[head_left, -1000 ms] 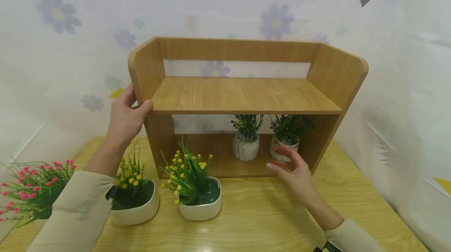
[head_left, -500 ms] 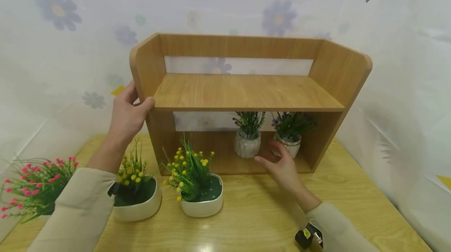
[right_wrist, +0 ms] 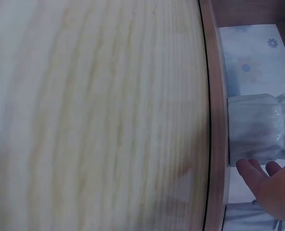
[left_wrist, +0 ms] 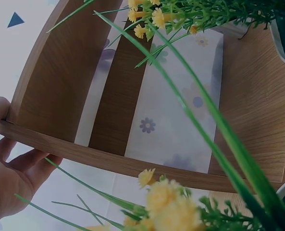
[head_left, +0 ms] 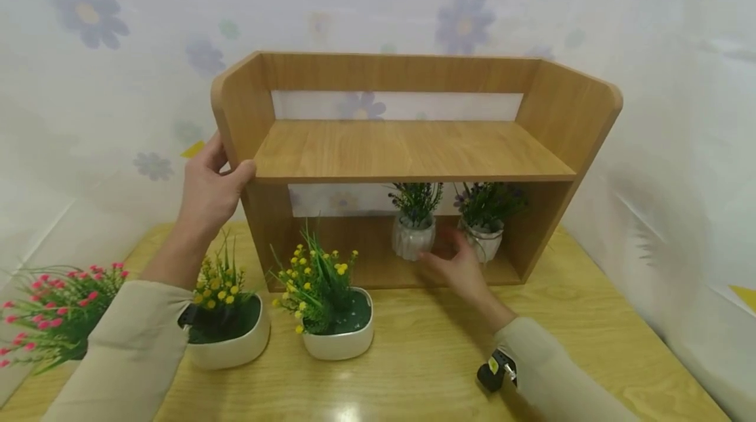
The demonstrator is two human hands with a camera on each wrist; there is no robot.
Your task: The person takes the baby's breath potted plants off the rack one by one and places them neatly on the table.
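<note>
At the left side of the two-tier wooden shelf point(head_left: 413, 149), my left hand point(head_left: 209, 189) grips the side panel, thumb at its front edge and fingers behind it. The left wrist view shows the same hand point(left_wrist: 12, 178) at the panel's edge. My right hand point(head_left: 463, 271) reaches into the lower tier, its thumb tip right at the ribbed white pot point(head_left: 413, 238) with purple flowers. In the right wrist view the right hand's point(right_wrist: 277, 190) fingers are spread beside this white pot point(right_wrist: 257, 129). Another white pot point(head_left: 487, 241), tied with string, stands just right of the hand.
Two cream planters with yellow flowers, one planter point(head_left: 338, 345) in front of the shelf and another planter point(head_left: 233, 351) by the left forearm, stand on the wooden table point(head_left: 413, 369). Pink flowers point(head_left: 53, 307) are at the far left. A floral curtain point(head_left: 378, 21) hangs behind.
My right hand has moved left, from in front of the string-tied pot to the side of the ribbed pot. The left hand keeps its grip on the shelf; the view has tipped slightly down.
</note>
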